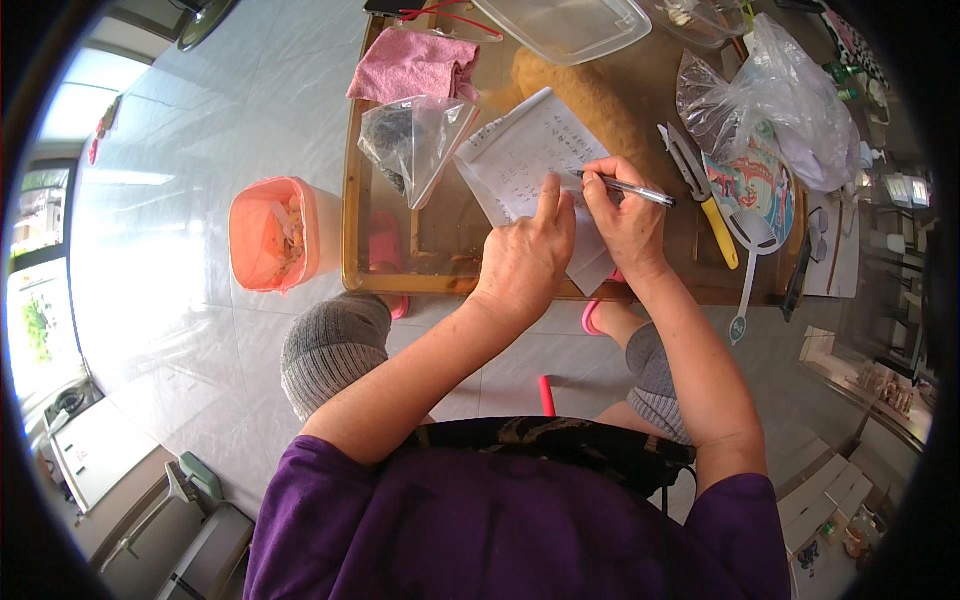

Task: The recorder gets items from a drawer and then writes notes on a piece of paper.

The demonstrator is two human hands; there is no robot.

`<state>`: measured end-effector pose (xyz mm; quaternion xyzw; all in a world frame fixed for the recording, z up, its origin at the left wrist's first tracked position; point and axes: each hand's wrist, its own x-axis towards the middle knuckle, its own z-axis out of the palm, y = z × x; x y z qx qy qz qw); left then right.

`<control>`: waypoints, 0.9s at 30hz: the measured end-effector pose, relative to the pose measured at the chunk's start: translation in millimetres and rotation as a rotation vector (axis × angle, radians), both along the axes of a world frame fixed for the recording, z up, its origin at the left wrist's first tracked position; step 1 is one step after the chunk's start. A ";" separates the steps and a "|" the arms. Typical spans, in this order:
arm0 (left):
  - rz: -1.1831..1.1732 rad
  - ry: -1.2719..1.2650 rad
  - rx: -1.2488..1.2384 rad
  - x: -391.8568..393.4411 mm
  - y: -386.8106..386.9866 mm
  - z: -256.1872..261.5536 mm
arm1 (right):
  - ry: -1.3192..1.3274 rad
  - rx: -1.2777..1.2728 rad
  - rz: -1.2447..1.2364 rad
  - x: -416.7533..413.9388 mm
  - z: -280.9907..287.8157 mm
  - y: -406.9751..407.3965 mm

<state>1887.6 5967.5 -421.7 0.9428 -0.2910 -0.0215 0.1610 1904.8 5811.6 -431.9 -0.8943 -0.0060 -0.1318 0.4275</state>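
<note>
My right hand (628,214) grips a clear-barrelled pen (641,191) over a white paper notepad (517,161), its tip end close to the page. Handwriting covers part of the sheet, which lies tilted on a glass-topped table (450,259). My left hand (529,244) rests on the pad's lower part, index finger stretched toward the pen tip and holding nothing; some of its fingers are hidden. Left of the pad lies a clear zip bag (424,139) with something dark inside. A yellow-handled peeler knife (705,206) lies right of my right hand.
A pink cloth (416,64) and a clear plastic lid (566,22) lie farther back. Tan fur (600,94) shows behind the pad. Plastic bags (795,97), a printed fan (757,176) and a white slotted spoon (754,232) crowd the right. A pink bin (274,232) stands left of the table.
</note>
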 end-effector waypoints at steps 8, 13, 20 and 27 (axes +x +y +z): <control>0.022 0.032 -0.008 -0.6 -1.1 0.0 | 0.046 -0.013 0.002 -0.2 1.7 0.8; 0.041 0.056 0.002 -1.3 -2.2 -0.7 | 0.050 0.031 -0.015 0.1 0.5 0.7; 0.043 0.050 0.008 -1.3 -2.1 -1.7 | -0.003 0.039 -0.026 2.0 -2.4 -2.7; 0.044 0.052 -0.005 -1.6 -1.7 -1.5 | 0.009 0.001 0.003 0.5 -2.6 -3.6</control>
